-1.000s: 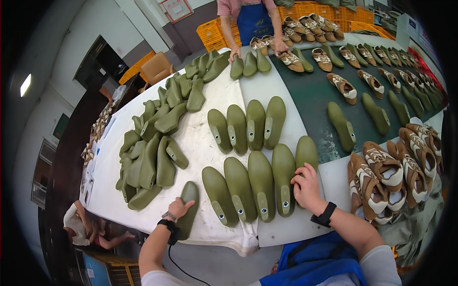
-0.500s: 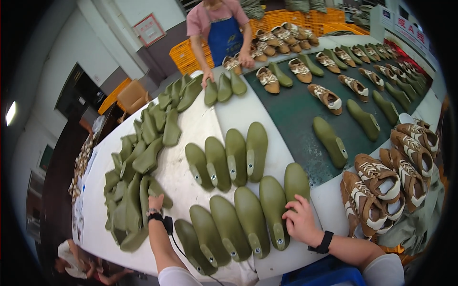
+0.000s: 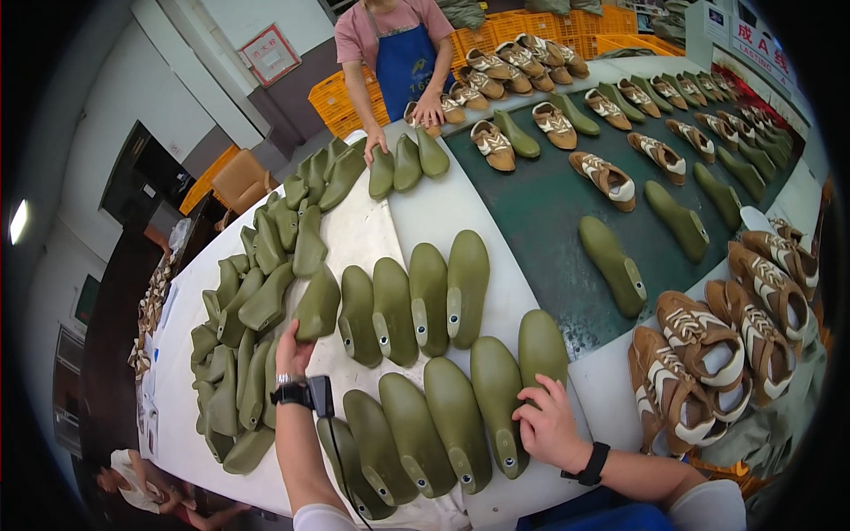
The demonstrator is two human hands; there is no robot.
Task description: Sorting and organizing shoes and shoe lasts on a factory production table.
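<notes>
My left hand [image 3: 294,354] grips the end of a green shoe last [image 3: 318,303], raised beside a heap of similar lasts [image 3: 237,372] on the left. My right hand [image 3: 551,427] curls over the near end of the rightmost last [image 3: 543,343] in the front row; that end is hidden beneath the fingers. Several more lasts [image 3: 449,403] stand side by side in this row, leaning left to right under my arms. Behind them is a shorter row of lasts [image 3: 428,292], toes pointing away from me.
A green conveyor belt [image 3: 558,257] carries lasts and brown-and-white sneakers on the right. Stacked sneakers [image 3: 704,341] sit at the near right. Across the white table [image 3: 354,217], a person in a blue apron [image 3: 405,71] touches another row of lasts [image 3: 406,164].
My left hand has lifted a last from the heap and brought it up and to the right. My right hand stays by the rightmost last, shifted slightly down in view.
</notes>
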